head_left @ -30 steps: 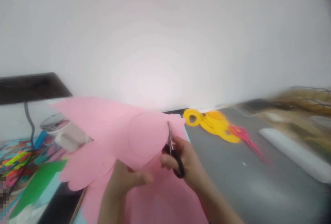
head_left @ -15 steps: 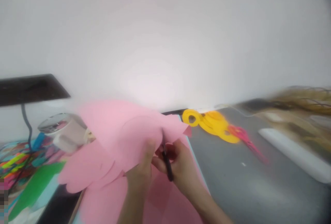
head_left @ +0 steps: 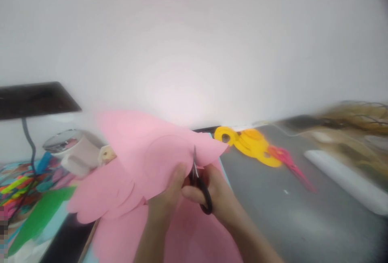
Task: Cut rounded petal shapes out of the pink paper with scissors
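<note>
A large sheet of pink paper (head_left: 136,141) is held up at the centre, with a faint curved outline drawn on it. My left hand (head_left: 171,184) grips its lower edge, thumb on top, the other fingers hidden beneath. In my right hand (head_left: 212,190) is a pair of black-handled scissors (head_left: 200,188), fingers in the loops. Their blades are slightly apart around the paper, at a cut right of the outline. More pink paper pieces (head_left: 100,192) with rounded edges lie below and to the left.
Yellow cut shapes (head_left: 250,143) and pink scissors (head_left: 291,164) lie on the grey table (head_left: 273,214). A white roll (head_left: 345,180) is at the right. On the left are a white mug (head_left: 80,153), green paper (head_left: 42,218), colourful scraps (head_left: 21,186) and a dark panel (head_left: 36,99).
The scissors have turned so their handle loop and blades show more clearly, and the handles have opened. The paper flap to their right has shifted slightly rightward.
</note>
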Action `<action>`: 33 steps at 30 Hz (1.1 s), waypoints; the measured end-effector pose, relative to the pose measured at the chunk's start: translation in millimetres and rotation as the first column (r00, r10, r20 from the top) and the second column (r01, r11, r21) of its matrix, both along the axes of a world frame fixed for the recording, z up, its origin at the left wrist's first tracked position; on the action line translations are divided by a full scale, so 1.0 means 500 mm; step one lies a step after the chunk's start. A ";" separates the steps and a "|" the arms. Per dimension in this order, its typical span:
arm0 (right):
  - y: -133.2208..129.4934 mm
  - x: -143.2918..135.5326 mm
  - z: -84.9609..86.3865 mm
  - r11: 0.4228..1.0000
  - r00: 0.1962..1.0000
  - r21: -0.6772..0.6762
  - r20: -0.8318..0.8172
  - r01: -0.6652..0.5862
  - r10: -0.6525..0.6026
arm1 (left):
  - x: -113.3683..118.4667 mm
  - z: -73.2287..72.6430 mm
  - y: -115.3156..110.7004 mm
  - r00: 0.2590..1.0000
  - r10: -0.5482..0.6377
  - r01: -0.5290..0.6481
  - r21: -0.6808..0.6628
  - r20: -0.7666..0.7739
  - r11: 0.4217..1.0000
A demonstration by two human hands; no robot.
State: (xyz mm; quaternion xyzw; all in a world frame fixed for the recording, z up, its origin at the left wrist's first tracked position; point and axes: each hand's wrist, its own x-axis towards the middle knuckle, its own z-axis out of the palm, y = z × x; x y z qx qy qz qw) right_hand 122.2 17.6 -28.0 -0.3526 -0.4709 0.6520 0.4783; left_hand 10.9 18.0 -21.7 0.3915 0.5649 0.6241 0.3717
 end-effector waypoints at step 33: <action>-0.002 0.001 0.011 0.999 0.988 -0.049 0.156 -0.011 0.018 | -0.040 -0.021 0.004 0.996 -0.051 0.056 0.056 -0.079 0.997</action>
